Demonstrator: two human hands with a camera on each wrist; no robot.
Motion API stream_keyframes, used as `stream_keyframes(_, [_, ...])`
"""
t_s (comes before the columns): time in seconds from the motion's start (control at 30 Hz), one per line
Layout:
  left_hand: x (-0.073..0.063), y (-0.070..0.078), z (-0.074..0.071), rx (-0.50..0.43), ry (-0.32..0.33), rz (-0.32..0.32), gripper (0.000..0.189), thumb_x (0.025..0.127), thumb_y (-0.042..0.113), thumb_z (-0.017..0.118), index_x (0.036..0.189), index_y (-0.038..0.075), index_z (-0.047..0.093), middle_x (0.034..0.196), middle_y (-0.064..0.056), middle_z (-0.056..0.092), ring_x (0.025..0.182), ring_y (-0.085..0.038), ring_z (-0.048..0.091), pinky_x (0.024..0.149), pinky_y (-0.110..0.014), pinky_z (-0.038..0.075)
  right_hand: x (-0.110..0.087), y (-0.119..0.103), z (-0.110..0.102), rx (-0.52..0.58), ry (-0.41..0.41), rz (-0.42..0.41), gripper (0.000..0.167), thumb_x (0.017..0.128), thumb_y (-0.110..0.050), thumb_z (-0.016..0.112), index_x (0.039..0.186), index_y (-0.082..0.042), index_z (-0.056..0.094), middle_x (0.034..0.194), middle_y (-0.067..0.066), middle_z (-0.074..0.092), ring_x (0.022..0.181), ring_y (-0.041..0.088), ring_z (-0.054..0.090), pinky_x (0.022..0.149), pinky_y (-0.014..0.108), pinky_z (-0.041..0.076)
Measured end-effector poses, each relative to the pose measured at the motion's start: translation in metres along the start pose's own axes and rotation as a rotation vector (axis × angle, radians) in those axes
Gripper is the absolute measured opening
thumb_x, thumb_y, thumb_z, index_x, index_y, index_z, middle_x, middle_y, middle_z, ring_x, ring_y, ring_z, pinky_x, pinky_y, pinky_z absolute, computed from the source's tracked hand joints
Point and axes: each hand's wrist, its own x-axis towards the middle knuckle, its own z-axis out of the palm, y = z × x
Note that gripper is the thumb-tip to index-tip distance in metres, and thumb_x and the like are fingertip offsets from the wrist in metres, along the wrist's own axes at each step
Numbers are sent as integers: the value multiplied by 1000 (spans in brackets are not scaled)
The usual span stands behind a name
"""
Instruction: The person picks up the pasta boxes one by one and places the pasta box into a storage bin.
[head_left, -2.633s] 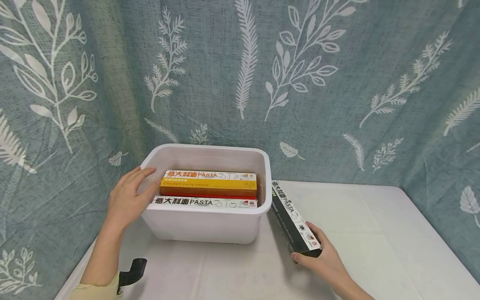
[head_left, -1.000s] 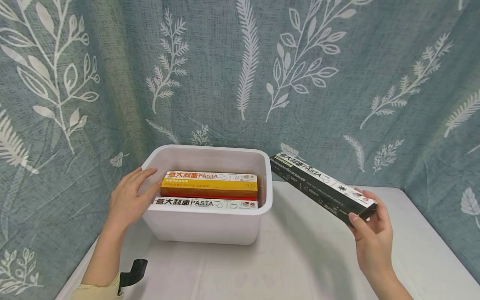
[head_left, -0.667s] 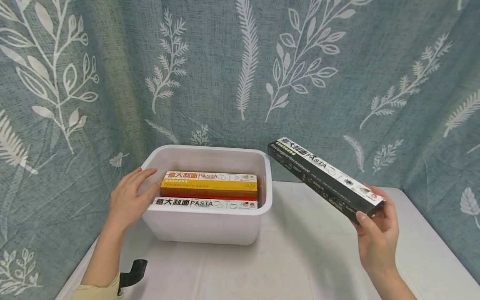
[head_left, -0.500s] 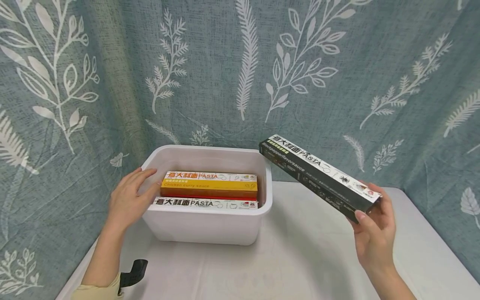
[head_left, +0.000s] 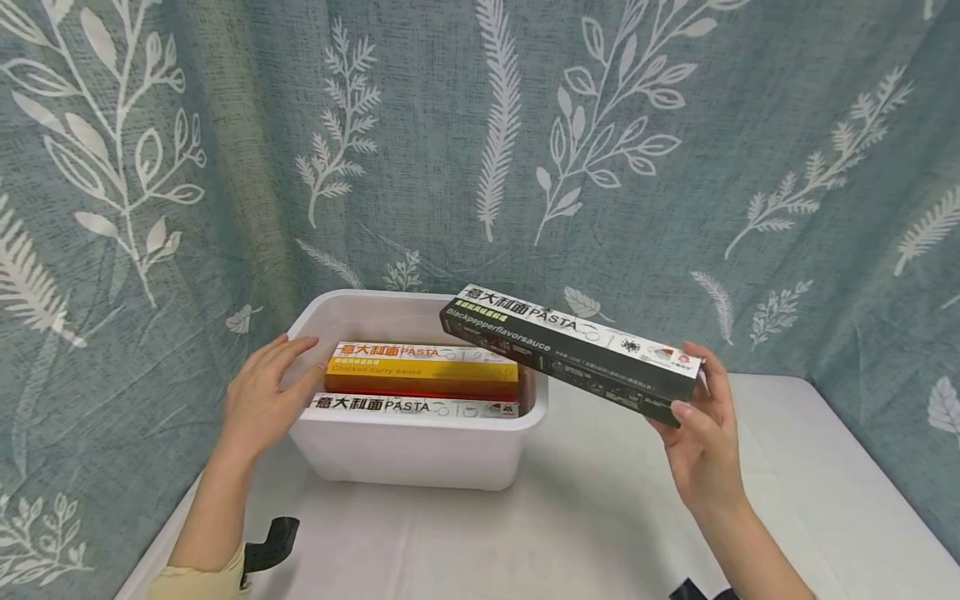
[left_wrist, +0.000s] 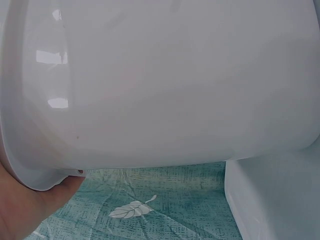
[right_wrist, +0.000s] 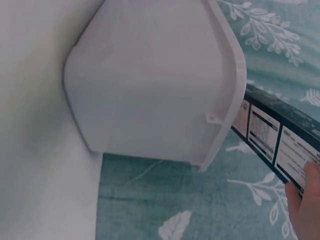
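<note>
My right hand (head_left: 701, 446) grips the right end of a long black pasta box (head_left: 573, 350), labelled black pepper flavour sauce. The box is raised and slants down to the right, its left end over the right side of a white plastic bin (head_left: 412, 454). At the bin's left rim, my left hand (head_left: 262, 400) holds on; the left wrist view shows its fingers (left_wrist: 60, 197) at the rim's underside. A yellow chicken curry pasta box (head_left: 423, 375) lies inside the bin. In front of it is another pasta box (head_left: 416, 407) with a white top, a red strip showing between them.
The bin stands on a white-covered table (head_left: 750, 475). Behind and at both sides hangs a blue-green leaf-patterned curtain (head_left: 420, 150). A black wrist mount (head_left: 272, 543) juts out beside my left forearm.
My right hand has lifted the black pasta box off the table right of the bin, then carried it left until its far end overhangs the bin. The left hand has stayed at the rim.
</note>
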Motion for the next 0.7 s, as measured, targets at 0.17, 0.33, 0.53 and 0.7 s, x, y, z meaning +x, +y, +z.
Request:
stream_keyframes(0.17, [0,0,0,0,2,1,49,99,31,52,139,3,51,145,-27,42,138,-45,29,101,-73,18,7,8,7,16,-58,23,59,85,7,43,139,-16,44,129,9,46,110,19,59,82,30,56])
stream_keyframes(0.33, [0,0,0,-1,9,4,49,98,31,52,139,3,52,145,-27,43,137,-45,29,101,-73,19,13,13,13,14,-99,67,58,88,5,45,143,-14,41,129,10,46,109,19,60,84,32,55])
stream_keyframes(0.53, [1,0,-1,8,13,9,48,98,30,53,138,3,52,144,-26,44,137,-45,30,101,-72,19,18,15,20,-30,-93,129,57,88,2,45,142,-15,45,121,8,54,105,18,62,83,33,56])
stream_keyframes(0.7, [0,0,-1,7,7,8,48,98,30,53,138,3,52,144,-27,43,137,-46,30,100,-73,19,23,18,27,-73,-90,160,57,87,2,47,141,-14,46,119,7,57,100,18,64,81,34,56])
